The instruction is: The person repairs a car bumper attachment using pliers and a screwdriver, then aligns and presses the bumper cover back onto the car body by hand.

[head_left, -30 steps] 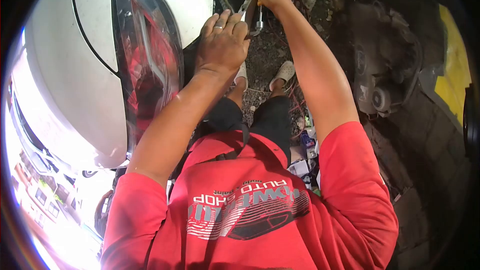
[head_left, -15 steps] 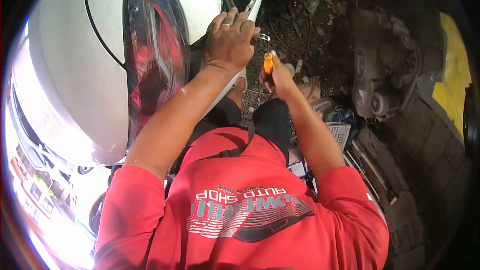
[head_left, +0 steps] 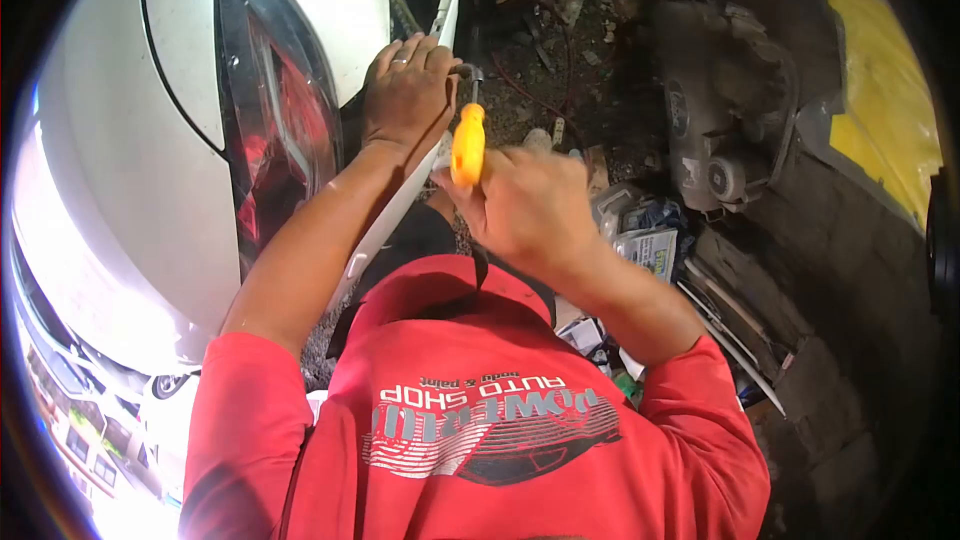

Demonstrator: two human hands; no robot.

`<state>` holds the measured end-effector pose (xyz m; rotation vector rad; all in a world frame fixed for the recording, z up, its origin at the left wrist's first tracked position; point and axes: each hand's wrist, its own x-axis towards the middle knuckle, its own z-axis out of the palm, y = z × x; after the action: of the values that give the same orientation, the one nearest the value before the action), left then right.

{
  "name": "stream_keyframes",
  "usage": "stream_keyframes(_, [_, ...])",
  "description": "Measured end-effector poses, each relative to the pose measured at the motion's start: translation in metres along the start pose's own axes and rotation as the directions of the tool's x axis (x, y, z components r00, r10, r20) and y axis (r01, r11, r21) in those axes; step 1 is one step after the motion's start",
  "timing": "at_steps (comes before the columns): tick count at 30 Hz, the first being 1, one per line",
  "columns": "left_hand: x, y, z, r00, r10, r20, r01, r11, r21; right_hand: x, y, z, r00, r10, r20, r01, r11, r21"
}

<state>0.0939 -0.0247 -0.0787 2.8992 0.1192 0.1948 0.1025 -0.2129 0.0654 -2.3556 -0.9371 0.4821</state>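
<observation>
My left hand, with a ring on one finger, is closed over a long white strip beside the car. The strip's notched end sticks out beyond the fingers. By the left thumb juts a small metal piece, its kind unclear. My right hand, slightly blurred, grips a screwdriver by its yellow handle. Its shank points away from me and reaches the metal piece; whether the tip touches it I cannot tell.
On the left stands a white car with a red and clear tail light. A dark grey moulded part lies to the right, near a yellow sheet. Papers and wrappers are heaped beside me. Debris covers the dark ground.
My right hand has swung up and left toward the camera, the screwdriver handle now larger and closer. My left hand stays on the strip. The whole view has shifted slightly.
</observation>
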Motion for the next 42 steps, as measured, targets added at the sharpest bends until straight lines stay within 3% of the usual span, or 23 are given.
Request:
stream_keyframes(3, [-0.001,-0.009,0.005,0.998,0.054,0.032,-0.055,0.997,0.054,0.041,0.007,-0.018,0.976,-0.164,-0.140,0.131,0.966,-0.224])
stream_keyframes(4, [-0.010,-0.018,0.029,0.999,-0.030,-0.021,0.025,0.976,-0.217,0.055,0.011,-0.024,0.960,-0.205,-0.193,0.144,0.947,-0.288])
stream_keyframes(6, [-0.009,-0.018,0.034,0.991,-0.122,-0.050,0.085,0.877,-0.472,0.085,0.013,-0.037,0.923,-0.206,-0.324,0.172,0.977,-0.129])
stream_keyframes(8, [0.005,0.005,-0.015,0.969,-0.104,0.226,0.094,0.994,0.054,0.115,0.027,-0.030,0.898,-0.213,-0.385,0.214,0.976,-0.041])
stream_keyframes(10, [0.002,0.006,-0.007,0.995,-0.038,0.096,0.033,0.998,0.056,0.148,0.046,-0.020,0.851,-0.318,-0.419,0.438,0.869,0.229])
stream_keyframes(11, [0.000,0.004,-0.004,0.999,0.024,-0.034,-0.021,0.997,0.073,0.167,0.056,-0.016,0.871,-0.299,-0.389,0.416,0.871,0.262])
stream_keyframes(12, [0.003,0.001,-0.008,0.998,0.065,0.003,-0.065,0.998,-0.006,0.185,0.066,-0.011,0.893,-0.276,-0.356,0.388,0.872,0.299])
stream_keyframes(15, [0.005,0.007,-0.020,0.987,0.054,0.153,-0.075,0.988,0.136,0.224,0.096,0.027,0.942,-0.124,-0.311,0.223,0.926,0.306])
stream_keyframes(17, [0.001,0.001,-0.003,0.996,0.062,-0.062,-0.054,0.990,0.127,0.234,0.105,0.045,0.970,0.071,-0.233,0.011,0.942,0.335])
stream_keyframes(19, [0.003,0.006,-0.012,0.940,-0.112,0.323,0.072,0.988,0.134,0.236,0.122,0.065,0.954,0.140,-0.264,-0.031,0.925,0.378])
stream_keyframes(21, [-0.002,0.006,-0.004,0.995,-0.015,0.094,0.004,0.994,0.111,0.232,0.137,0.081,0.936,0.202,-0.290,-0.067,0.907,0.415])
stream_keyframes(23, [-0.003,0.007,-0.005,0.999,-0.002,0.052,-0.002,0.996,0.090,0.222,0.153,0.094,0.922,0.367,-0.122,-0.266,0.832,0.487])
stream_keyframes(25, [-0.001,0.009,-0.006,1.000,0.012,0.002,-0.012,0.997,0.078,0.222,0.238,0.173,0.986,-0.017,-0.165,0.026,0.998,0.053])
stream_keyframes(26, [-0.002,0.008,-0.002,1.000,-0.004,0.008,0.003,0.999,0.047,0.202,0.220,0.165,0.925,0.375,0.054,-0.345,0.775,0.530])
stream_keyframes(27, [-0.003,0.006,0.002,1.000,-0.020,0.015,0.020,1.000,0.015,0.169,0.196,0.156,0.718,0.552,0.425,-0.623,0.237,0.746])
stream_keyframes(28, [-0.003,0.004,0.004,1.000,-0.013,0.006,0.013,1.000,0.015,0.149,0.192,0.157,0.646,0.570,0.508,-0.691,0.153,0.707])
stream_keyframes(30, [0.004,0.005,0.000,0.999,-0.031,0.019,0.031,0.999,0.034,0.086,0.166,0.169,0.591,0.513,0.622,-0.789,0.208,0.579])
stream_keyframes(31, [0.006,0.006,0.000,0.999,-0.036,0.031,0.034,0.999,0.037,0.034,0.175,0.221,0.786,0.279,0.551,-0.538,0.747,0.390])
stream_keyframes(32, [0.002,0.003,0.006,0.999,-0.030,0.018,0.030,1.000,-0.004,0.012,0.143,0.220,0.616,0.391,0.684,-0.788,0.285,0.546])
stream_keyframes(33, [0.007,0.002,0.007,0.999,-0.052,0.003,0.052,0.999,-0.001,-0.011,0.110,0.219,0.408,0.480,0.776,-0.777,-0.263,0.571])
stream_keyframes(39, [0.005,0.002,0.002,1.000,-0.018,-0.002,0.018,1.000,0.008,0.021,0.089,0.131,0.733,0.297,0.612,-0.518,-0.340,0.785])
stream_keyframes(41, [0.008,0.004,0.000,1.000,-0.014,0.026,0.014,1.000,0.010,0.011,0.097,0.134,0.873,0.231,0.429,-0.427,-0.060,0.902])
stream_keyframes(42, [0.007,0.003,0.002,1.000,-0.005,-0.006,0.005,0.999,0.034,0.004,0.100,0.139,0.885,0.195,0.423,-0.423,-0.045,0.905])
